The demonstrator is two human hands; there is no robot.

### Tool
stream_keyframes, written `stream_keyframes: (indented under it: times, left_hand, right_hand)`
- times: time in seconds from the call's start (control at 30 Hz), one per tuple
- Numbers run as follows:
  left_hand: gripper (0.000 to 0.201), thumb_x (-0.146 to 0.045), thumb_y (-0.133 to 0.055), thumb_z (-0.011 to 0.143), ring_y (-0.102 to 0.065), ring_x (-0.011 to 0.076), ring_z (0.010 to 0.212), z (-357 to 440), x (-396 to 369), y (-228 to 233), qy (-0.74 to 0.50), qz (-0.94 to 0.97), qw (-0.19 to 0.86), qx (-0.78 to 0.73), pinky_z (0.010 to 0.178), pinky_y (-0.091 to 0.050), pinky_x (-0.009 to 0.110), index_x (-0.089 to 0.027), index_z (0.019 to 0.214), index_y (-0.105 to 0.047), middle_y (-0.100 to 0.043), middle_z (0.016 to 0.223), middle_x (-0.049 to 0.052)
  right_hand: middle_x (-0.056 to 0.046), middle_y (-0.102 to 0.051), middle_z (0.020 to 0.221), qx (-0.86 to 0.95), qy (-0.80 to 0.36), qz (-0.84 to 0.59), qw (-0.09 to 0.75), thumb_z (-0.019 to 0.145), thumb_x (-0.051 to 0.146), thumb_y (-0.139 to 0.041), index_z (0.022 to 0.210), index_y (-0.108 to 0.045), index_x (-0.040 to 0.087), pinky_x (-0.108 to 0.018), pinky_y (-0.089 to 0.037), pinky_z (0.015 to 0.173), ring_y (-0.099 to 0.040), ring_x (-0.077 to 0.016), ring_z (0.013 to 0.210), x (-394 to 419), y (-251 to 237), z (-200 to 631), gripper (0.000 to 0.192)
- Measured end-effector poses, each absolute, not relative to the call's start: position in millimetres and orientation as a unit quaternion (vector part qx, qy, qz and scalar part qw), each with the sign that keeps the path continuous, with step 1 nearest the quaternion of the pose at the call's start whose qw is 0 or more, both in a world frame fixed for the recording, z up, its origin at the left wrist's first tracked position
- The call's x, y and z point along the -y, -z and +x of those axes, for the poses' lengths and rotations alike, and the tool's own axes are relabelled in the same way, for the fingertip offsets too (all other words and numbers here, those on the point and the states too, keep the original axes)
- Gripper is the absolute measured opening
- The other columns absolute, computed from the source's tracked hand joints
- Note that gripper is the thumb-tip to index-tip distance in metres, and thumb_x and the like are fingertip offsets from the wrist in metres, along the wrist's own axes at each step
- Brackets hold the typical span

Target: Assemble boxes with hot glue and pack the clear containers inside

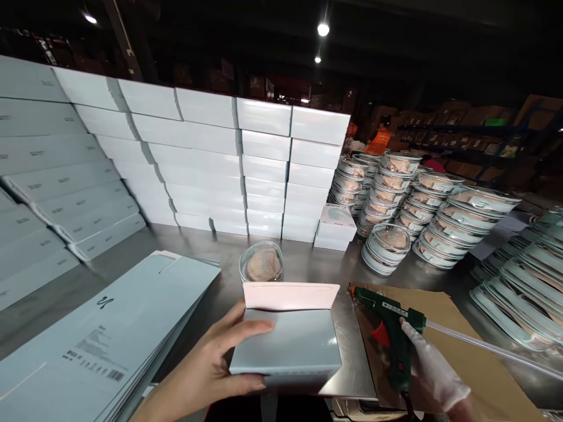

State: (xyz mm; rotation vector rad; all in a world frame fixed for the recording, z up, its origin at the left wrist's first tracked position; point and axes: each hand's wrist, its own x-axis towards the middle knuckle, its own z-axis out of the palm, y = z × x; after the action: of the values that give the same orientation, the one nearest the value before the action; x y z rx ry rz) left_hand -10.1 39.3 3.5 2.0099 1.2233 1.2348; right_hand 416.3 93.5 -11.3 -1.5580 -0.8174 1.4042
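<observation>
My left hand [217, 366] grips the left side of a pale blue box [288, 346] whose pink inner flap stands open at its far edge. My right hand [433, 375], in a thin clear glove, holds a green hot glue gun [391, 328] with a red trigger; its nozzle points left toward the box's right corner. A clear glue stick [488, 347] juts out of the gun's back to the right. Just behind the box sits a round clear container [261, 264] with something pinkish inside.
Flat blue box blanks [101, 334] lie stacked at left on the steel table [308, 264]. White boxes [229, 164] are walled up behind. Stacks of round lidded containers [417, 205] and lids [523, 287] fill the right. Brown cardboard [466, 363] lies under the gun.
</observation>
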Motion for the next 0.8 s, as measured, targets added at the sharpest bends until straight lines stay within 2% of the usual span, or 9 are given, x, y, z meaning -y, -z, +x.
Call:
stream_keyframes:
  times: [0.1,0.17,0.2,0.27,0.33,0.43,0.57,0.7,0.8]
  left_hand:
    - [0.045,-0.042,-0.091,0.072,-0.076,0.0331,0.111,-5,-41,-14,-0.453,0.732,0.267,-0.433,0.090,-0.065,0.042,-0.041,0.116,-0.080,-0.075,0.130,0.009]
    - [0.047,-0.038,-0.092,0.071,-0.077,0.0325,0.109,-5,-42,-15,-0.450,0.732,0.276,-0.431,0.089,-0.065,0.042,-0.040,0.116,-0.080,-0.074,0.130,0.008]
    - [0.047,-0.037,-0.092,0.071,-0.076,0.0327,0.110,-5,-41,-13,-0.448,0.731,0.279,-0.433,0.089,-0.065,0.042,-0.040,0.117,-0.079,-0.073,0.131,0.008]
    - [0.046,-0.039,-0.090,0.074,-0.074,0.0335,0.114,-6,-41,-5,-0.452,0.731,0.268,-0.435,0.090,-0.065,0.043,-0.039,0.118,-0.078,-0.072,0.130,0.009]
    - [0.041,-0.045,-0.087,0.078,-0.072,0.0337,0.117,-3,-40,5,-0.472,0.734,0.232,-0.429,0.091,-0.065,0.041,-0.037,0.116,-0.078,-0.069,0.130,0.011]
    - [0.048,-0.051,-0.081,0.083,-0.069,0.0292,0.121,6,-43,20,-0.574,0.705,0.185,-0.373,0.094,-0.063,0.041,-0.041,0.127,-0.063,-0.060,0.132,0.008]
    - [0.070,-0.047,-0.073,0.092,-0.065,0.0222,0.122,13,-46,25,-0.630,0.697,0.169,-0.299,0.104,-0.058,0.048,-0.058,0.147,-0.031,-0.056,0.123,0.001]
    - [0.030,-0.033,-0.071,0.095,-0.060,0.0310,0.132,4,-42,7,-0.533,0.766,0.166,-0.319,0.104,-0.058,0.046,-0.046,0.122,-0.072,-0.060,0.114,0.005]
    - [0.017,-0.033,-0.072,0.094,-0.053,0.0342,0.139,1,-41,-8,-0.465,0.805,0.167,-0.329,0.112,-0.050,0.051,-0.037,0.107,-0.082,-0.066,0.119,0.010]
  right_hand:
    - [0.001,-0.053,0.033,0.382,-0.496,-0.686,0.370,0.068,0.053,-0.086,0.048,-0.064,0.025,-0.030,-0.046,0.034,-0.052,-0.0200,0.026,-93,-10,419,0.041]
    - [0.000,-0.070,0.053,0.449,-0.443,-0.662,0.404,0.066,0.047,-0.089,0.072,-0.076,0.027,-0.031,-0.060,0.057,-0.069,-0.0217,0.048,-88,-26,396,0.024]
    - [-0.001,-0.079,0.076,0.505,-0.403,-0.625,0.439,0.064,0.045,-0.090,0.098,-0.078,0.030,-0.032,-0.062,0.077,-0.077,-0.0237,0.071,-85,-33,379,0.039]
    - [-0.008,-0.071,0.137,0.634,-0.405,-0.499,0.430,0.066,0.041,-0.090,0.153,-0.046,0.033,-0.042,-0.047,0.113,-0.067,-0.0277,0.127,-78,-38,343,0.097]
    - [-0.012,-0.051,0.159,0.708,-0.423,-0.407,0.392,0.072,0.035,-0.088,0.165,-0.018,0.034,-0.050,-0.032,0.122,-0.050,-0.0279,0.145,-73,-32,317,0.117]
    - [-0.012,-0.063,0.147,0.755,-0.386,-0.363,0.386,0.078,0.027,-0.084,0.162,-0.027,0.036,-0.053,-0.034,0.121,-0.057,-0.0285,0.139,-68,-16,306,0.102]
    - [-0.008,-0.068,0.137,0.807,-0.317,-0.302,0.396,0.080,0.014,-0.078,0.153,-0.046,0.042,-0.041,-0.050,0.109,-0.066,-0.0265,0.128,-66,-15,307,0.084]
    - [-0.005,-0.071,0.124,0.869,-0.259,-0.219,0.361,0.083,0.014,-0.076,0.143,-0.056,0.044,-0.036,-0.057,0.100,-0.067,-0.0255,0.124,-70,-36,294,0.070]
    - [-0.005,-0.072,0.120,0.895,-0.202,-0.190,0.350,0.090,0.013,-0.069,0.141,-0.058,0.043,-0.037,-0.056,0.100,-0.067,-0.0237,0.122,-74,-45,286,0.061]
